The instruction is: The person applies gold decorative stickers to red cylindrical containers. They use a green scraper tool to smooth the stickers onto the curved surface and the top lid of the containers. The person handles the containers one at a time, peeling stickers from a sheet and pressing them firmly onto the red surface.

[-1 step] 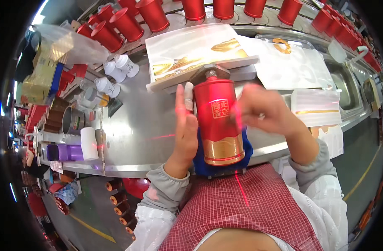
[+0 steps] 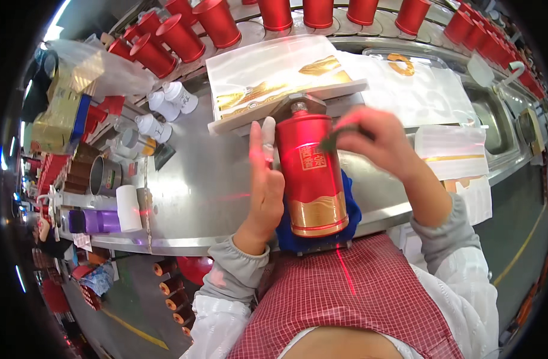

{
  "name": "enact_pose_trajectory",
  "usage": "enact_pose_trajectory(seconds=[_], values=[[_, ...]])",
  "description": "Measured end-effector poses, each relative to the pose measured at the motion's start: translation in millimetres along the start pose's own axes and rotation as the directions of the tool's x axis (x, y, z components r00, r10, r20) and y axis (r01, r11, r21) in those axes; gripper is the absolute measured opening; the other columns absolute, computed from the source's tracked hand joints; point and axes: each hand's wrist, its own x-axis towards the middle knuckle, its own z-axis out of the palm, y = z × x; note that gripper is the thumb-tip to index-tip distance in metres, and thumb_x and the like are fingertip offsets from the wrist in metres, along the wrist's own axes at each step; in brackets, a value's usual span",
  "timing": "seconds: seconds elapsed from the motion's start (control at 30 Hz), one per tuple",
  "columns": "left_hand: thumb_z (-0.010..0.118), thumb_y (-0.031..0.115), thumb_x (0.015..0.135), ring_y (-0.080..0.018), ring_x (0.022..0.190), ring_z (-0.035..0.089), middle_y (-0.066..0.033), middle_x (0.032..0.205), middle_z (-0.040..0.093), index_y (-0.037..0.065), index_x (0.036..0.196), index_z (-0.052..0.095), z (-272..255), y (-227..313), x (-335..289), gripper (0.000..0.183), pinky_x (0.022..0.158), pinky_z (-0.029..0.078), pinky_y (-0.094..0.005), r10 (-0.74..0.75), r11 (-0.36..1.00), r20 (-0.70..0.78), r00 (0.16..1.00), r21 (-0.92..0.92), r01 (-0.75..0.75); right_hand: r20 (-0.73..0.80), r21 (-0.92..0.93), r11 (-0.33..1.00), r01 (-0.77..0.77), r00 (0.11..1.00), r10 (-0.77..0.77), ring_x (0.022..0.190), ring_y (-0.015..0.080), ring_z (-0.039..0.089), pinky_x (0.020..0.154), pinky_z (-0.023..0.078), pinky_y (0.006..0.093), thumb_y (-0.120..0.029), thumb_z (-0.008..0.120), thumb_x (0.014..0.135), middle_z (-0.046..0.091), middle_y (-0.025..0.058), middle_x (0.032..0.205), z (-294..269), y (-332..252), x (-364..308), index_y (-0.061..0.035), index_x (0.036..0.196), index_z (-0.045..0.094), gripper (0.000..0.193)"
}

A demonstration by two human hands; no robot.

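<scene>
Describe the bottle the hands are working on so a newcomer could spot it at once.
On the steel worktable, right at its near edge in front of the person, a red bottle lies on a blue cushion between the left hand and right hand. Unlike the red cups lining the far conveyor, it has a gold band near its base.

Your left hand (image 2: 263,179) sits at centre frame, flat, fingers stretched straight toward the upper edge. Your right hand (image 2: 375,140), right of centre, curls its blurred fingers inward, forearm running to the lower right.
</scene>
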Motion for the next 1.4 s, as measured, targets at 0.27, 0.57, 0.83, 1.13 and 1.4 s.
enact_pose_trajectory(seconds=[0.27,0.57,0.83,1.13,1.4], values=[[0.036,0.057,0.096,-0.0251,0.115,0.049,-0.0049,0.111,0.066,0.013,0.128,0.059,-36.9,15.0,41.2,0.059,0.116,0.011,-0.0521,0.155,0.412,0.616,0.773,0.670,-0.617,-0.243,0.083,0.972,-0.221,0.941,0.235,0.070,0.0058,0.054,0.062,0.046,0.0227,-0.015,0.068,0.086,0.063,0.0011,0.078,-11.0,-3.6,-14.9,-0.0016,0.093,0.064,0.016],[0.039,0.054,0.097,-0.0251,0.119,0.044,0.0012,0.122,0.065,0.012,0.126,0.061,-35.3,11.2,-31.9,0.056,0.116,0.009,-0.0495,0.216,0.580,0.431,0.876,0.665,-0.470,0.035,-0.473,0.865,0.169,0.984,-0.173,0.077,0.0336,0.062,0.067,0.050,0.0387,-0.019,0.072,0.078,0.064,0.0167,0.084,9.1,-22.9,72.3,-0.0027,0.088,0.063,0.022],[0.041,0.047,0.098,-0.0292,0.121,0.045,-0.0027,0.114,0.067,0.010,0.123,0.063,-38.6,0.6,7.2,0.050,0.115,0.014,-0.0502,0.299,0.665,0.338,0.892,0.597,-0.449,-0.083,-0.219,0.948,0.229,0.964,-0.252,0.083,0.0262,0.058,0.072,0.047,0.0338,-0.008,0.076,0.073,0.060,0.0082,0.081,12.1,-4.8,-17.0,-0.0063,0.090,0.066,0.020],[0.037,0.052,0.098,-0.0247,0.112,0.052,-0.0022,0.091,0.069,0.018,0.111,0.068,-14.5,15.7,48.6,0.048,0.115,0.014,-0.0482,0.161,0.436,0.731,0.663,0.550,-0.712,-0.301,0.122,0.969,-0.215,0.922,0.243,0.089,0.0112,0.060,0.073,0.048,0.0234,-0.014,0.062,0.093,0.065,0.0082,0.105,1.9,-8.3,-79.5,-0.0031,0.116,0.059,0.026],[0.045,0.040,0.100,-0.0156,0.100,0.060,-0.0088,0.098,0.067,0.002,0.114,0.057,-44.4,-5.4,13.8,0.043,0.099,0.039,-0.0376,-0.148,0.986,-0.242,0.959,0.040,0.162,-0.002,-0.254,0.967,0.037,0.999,-0.039,0.124,0.0411,0.047,0.105,0.038,0.0436,-0.024,0.080,0.073,0.047,0.0266,0.135,33.8,-21.6,-103.4,0.0067,0.137,0.038,0.083]])
